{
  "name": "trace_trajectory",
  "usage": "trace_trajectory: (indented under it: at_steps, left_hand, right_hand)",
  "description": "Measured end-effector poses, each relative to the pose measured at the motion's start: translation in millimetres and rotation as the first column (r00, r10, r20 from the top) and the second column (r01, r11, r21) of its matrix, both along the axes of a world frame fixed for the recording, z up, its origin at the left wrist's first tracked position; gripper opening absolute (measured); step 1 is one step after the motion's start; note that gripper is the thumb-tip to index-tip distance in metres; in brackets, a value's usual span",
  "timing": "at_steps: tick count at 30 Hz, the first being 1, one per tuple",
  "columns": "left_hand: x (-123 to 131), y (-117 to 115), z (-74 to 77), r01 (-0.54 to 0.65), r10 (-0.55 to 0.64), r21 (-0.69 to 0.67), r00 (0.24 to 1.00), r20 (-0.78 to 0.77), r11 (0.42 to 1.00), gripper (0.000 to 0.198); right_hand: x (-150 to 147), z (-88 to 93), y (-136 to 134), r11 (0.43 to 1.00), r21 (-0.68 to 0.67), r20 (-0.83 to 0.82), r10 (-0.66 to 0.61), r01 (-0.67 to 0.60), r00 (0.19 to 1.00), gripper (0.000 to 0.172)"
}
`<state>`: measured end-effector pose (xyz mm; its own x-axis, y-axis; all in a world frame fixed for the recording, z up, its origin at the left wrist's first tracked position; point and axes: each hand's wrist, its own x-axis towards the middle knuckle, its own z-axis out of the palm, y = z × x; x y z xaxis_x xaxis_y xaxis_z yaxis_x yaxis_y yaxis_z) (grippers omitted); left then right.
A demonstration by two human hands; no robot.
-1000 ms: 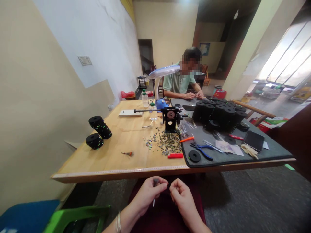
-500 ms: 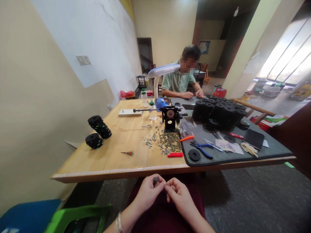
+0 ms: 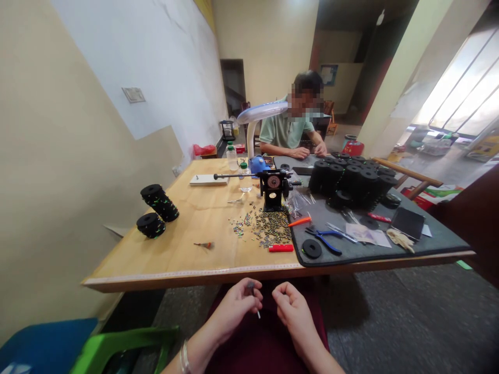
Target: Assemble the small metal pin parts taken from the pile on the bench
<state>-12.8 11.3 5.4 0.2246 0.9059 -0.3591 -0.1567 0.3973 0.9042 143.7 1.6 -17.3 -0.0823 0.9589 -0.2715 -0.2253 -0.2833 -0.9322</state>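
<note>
Over my lap, in front of the table edge, my left hand (image 3: 238,305) is closed around a small thin tool (image 3: 258,314) with a dark grey part at the top and a pale, narrow tip pointing down. Its exact kind is unclear. A short gap away, my right hand (image 3: 290,310) has thumb and forefinger pinched together; whatever is between them is too small to make out. On the table just beyond both hands lie a red lighter-like piece (image 3: 280,248) and a scatter of small metallic parts (image 3: 273,227).
A black winding device (image 3: 273,188) with a long rod stands mid-table. Black foam spools (image 3: 159,203) sit at left, more (image 3: 351,179) on the grey mat. Blue-handled pliers (image 3: 329,241) and a foam ring (image 3: 312,248) lie nearby. A co-worker (image 3: 288,132) sits opposite.
My hands have moved apart from touching fingertips. The left hand has turned, so the thin tool's pale tip now shows below its fingers.
</note>
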Motion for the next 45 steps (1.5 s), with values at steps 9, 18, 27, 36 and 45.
trace_trajectory:
  at_steps: [9, 18, 27, 36, 45]
  left_hand:
    - [5.7, -1.5, -10.2, 0.017, -0.014, -0.052, 0.998, 0.06, 0.998, 0.036]
    - [11.2, -4.7, -8.8, 0.037, -0.037, -0.033, 0.999, 0.004, 0.999, 0.034]
    - [14.1, -4.2, -6.3, 0.062, -0.06, 0.017, 0.996, -0.067, 0.998, 0.028]
    - [16.0, -6.1, -12.7, 0.063, -0.06, 0.049, 0.996, -0.067, 0.997, 0.029]
    - [17.9, -6.7, 0.0, 0.03, -0.023, -0.085, 0.996, 0.081, 0.996, 0.033]
  right_hand:
    - [-2.0, -4.3, -0.2, 1.0, 0.003, 0.016, -0.024, 0.024, 1.0, 0.046]
    - [-3.5, -4.9, -0.1, 0.999, 0.03, 0.037, -0.01, 0.009, 0.999, 0.046]
    - [-4.2, -6.8, 0.2, 0.998, 0.058, 0.079, -0.006, 0.001, 0.997, 0.048]
    - [-4.7, -5.8, -1.9, 0.995, 0.098, 0.142, -0.016, 0.002, 0.99, 0.042]
    - [-3.0, -7.5, 2.7, 1.0, 0.022, 0.097, -0.008, 0.006, 0.995, 0.042]
